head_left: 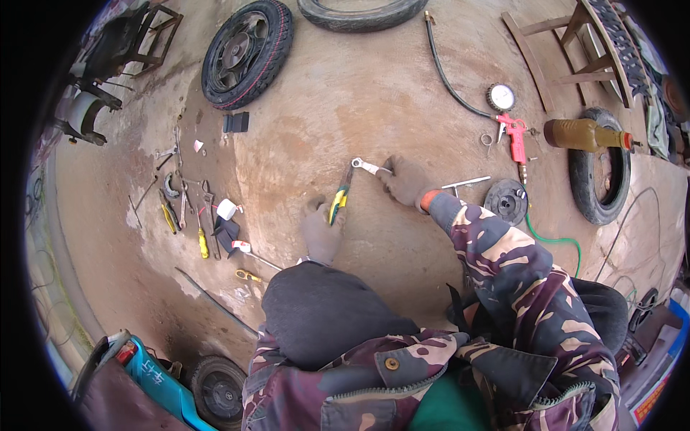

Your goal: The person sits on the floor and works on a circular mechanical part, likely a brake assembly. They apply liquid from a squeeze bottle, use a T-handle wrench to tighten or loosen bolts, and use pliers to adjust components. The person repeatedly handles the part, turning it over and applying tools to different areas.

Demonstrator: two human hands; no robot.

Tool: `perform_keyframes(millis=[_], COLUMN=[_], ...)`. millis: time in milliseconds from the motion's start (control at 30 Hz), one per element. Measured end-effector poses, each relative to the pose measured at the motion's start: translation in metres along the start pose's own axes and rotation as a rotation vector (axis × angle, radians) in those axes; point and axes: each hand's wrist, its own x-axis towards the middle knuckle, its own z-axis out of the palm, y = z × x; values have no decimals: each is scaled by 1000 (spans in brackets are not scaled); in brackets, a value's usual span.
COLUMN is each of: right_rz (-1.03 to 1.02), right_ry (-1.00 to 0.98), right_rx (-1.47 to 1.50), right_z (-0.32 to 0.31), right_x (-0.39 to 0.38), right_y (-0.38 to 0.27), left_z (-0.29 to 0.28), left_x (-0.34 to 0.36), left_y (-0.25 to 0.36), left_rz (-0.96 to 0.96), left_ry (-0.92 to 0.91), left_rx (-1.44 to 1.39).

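Observation:
My left hand [321,233], in a grey glove, is closed around a yellow-and-green-handled tool [338,205] with a narrow dark head. The tool's exact kind is hard to make out. Its head points away from me and meets, or nearly meets, the ring end of a silver wrench [366,166]. My right hand [404,182], gloved with an orange cuff, grips that wrench by its shaft. Both tools are held above the concrete floor, in front of my knees. A T-shaped metal tool [467,183] and a round black wheel hub part [506,202] lie right of my right hand.
Wrenches, pliers [169,216] and a yellow screwdriver [203,243] lie at left. Farther off are a wheel with tyre [248,54] and a loose tyre [361,16]. To the right are a red inflator gun [514,138] with gauge, a bottle [583,134] and a small tyre [581,188].

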Motion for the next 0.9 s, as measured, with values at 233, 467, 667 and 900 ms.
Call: perform_keyframes(millis=[233, 467, 667, 900], right_rz=[75, 92, 107, 80], right_ry=[18, -30, -48, -32], right_rx=[372, 372, 399, 382], right_z=[-3, 3, -2, 0], right_x=[1, 18, 18, 19], right_y=[-4, -11, -15, -12], left_z=[20, -20, -41, -50], left_x=[-20, 5, 28, 33], left_y=[-11, -18, 1, 17], left_rz=[-422, -411, -334, 241], left_ry=[-119, -280, -334, 2], left_rx=[-716, -1342, -1404, -896])
